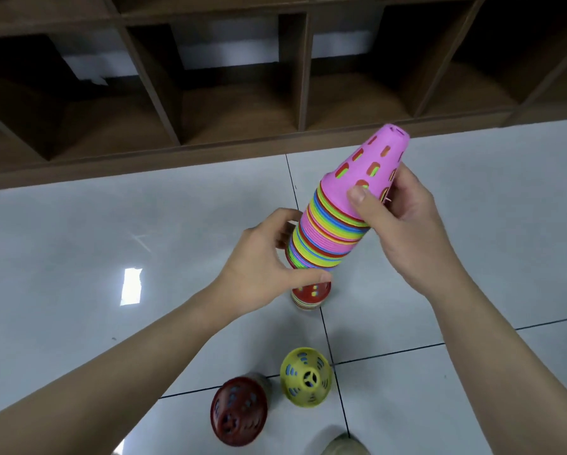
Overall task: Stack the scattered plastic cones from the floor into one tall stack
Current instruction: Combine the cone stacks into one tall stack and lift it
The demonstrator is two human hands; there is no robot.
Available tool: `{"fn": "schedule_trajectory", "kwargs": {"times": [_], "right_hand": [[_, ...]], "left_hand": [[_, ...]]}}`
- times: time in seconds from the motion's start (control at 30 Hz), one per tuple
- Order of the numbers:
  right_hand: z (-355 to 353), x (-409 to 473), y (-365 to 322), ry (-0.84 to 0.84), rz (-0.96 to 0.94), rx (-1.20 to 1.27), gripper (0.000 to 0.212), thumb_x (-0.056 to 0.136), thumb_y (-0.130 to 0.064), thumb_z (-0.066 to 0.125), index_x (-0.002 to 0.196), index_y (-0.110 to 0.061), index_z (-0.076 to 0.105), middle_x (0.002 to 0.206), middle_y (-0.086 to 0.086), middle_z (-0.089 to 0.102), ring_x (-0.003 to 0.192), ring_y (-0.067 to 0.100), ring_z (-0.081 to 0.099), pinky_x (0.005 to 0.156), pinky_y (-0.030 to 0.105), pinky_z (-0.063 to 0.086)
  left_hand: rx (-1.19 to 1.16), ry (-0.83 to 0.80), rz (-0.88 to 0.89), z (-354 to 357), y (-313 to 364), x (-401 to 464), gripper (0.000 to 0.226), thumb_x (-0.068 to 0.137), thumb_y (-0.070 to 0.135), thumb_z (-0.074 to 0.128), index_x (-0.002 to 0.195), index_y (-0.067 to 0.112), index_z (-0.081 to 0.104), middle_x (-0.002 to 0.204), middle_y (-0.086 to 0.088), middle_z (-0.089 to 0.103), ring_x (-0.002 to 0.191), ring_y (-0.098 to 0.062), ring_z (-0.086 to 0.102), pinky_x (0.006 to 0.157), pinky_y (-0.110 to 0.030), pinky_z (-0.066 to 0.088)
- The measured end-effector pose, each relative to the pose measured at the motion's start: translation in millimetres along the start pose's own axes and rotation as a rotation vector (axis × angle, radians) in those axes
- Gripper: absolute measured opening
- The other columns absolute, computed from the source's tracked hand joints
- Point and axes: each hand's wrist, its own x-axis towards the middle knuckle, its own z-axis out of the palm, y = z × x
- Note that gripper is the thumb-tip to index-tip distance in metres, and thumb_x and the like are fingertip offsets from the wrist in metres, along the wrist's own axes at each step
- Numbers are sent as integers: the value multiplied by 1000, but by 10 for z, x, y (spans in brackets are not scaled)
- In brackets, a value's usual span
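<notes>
A tall stack of colourful perforated cones (334, 231), topped by a pink cone (370, 159), is held tilted in the air. My right hand (403, 221) grips its upper part, thumb on the pink cone. My left hand (269, 257) holds its lower end. Just below that end, a short stack with a red cone on top (311, 295) stands on the floor. Nearer to me stand a yellow cone stack (306, 377) and a dark red cone stack (239, 410).
The floor is glossy pale tile (111, 251) with dark grout lines. A brown wooden cubby shelf (242, 110) with open compartments runs along the far side. A shoe tip (344, 444) shows at the bottom edge.
</notes>
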Motion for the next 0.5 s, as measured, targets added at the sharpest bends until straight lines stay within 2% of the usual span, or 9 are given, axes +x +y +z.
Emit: {"fn": "schedule_trajectory", "kwargs": {"times": [0.13, 0.23, 0.37, 0.5], "right_hand": [[-23, -201, 67, -55, -6, -108, 50, 77, -44, 82, 119, -26, 61, 107, -8, 73, 99, 15, 71, 80, 29, 58], [-13, -291, 221, -86, -1, -163, 48, 77, -37, 81, 120, -27, 61, 106, -9, 72, 96, 14, 70, 80, 25, 56], [70, -353, 442, -116, 24, -153, 51, 80, -21, 83, 126, -24, 60, 108, -8, 71, 98, 14, 69, 83, 22, 54], [108, -354, 633, -150, 46, -223, 59, 78, -25, 85, 130, -27, 58, 116, -6, 69, 105, 13, 67, 89, 24, 54]], "left_hand": [[67, -53, 3, 145, -68, -48, 79, 59, 41, 95, 125, 26, 55, 110, 15, 69, 104, -6, 64, 93, -32, 53], [118, -82, -28, 235, -201, -82, 84, 59, 44, 95, 130, 28, 53, 113, 16, 70, 106, 3, 62, 95, -29, 51], [161, -112, -87, 315, -420, -121, 86, 58, 49, 92, 131, 32, 51, 111, 18, 70, 100, 1, 63, 90, -33, 54], [183, -126, -101, 380, -610, -141, 86, 58, 55, 90, 132, 35, 51, 113, 21, 69, 103, -3, 65, 88, -36, 55]]}}
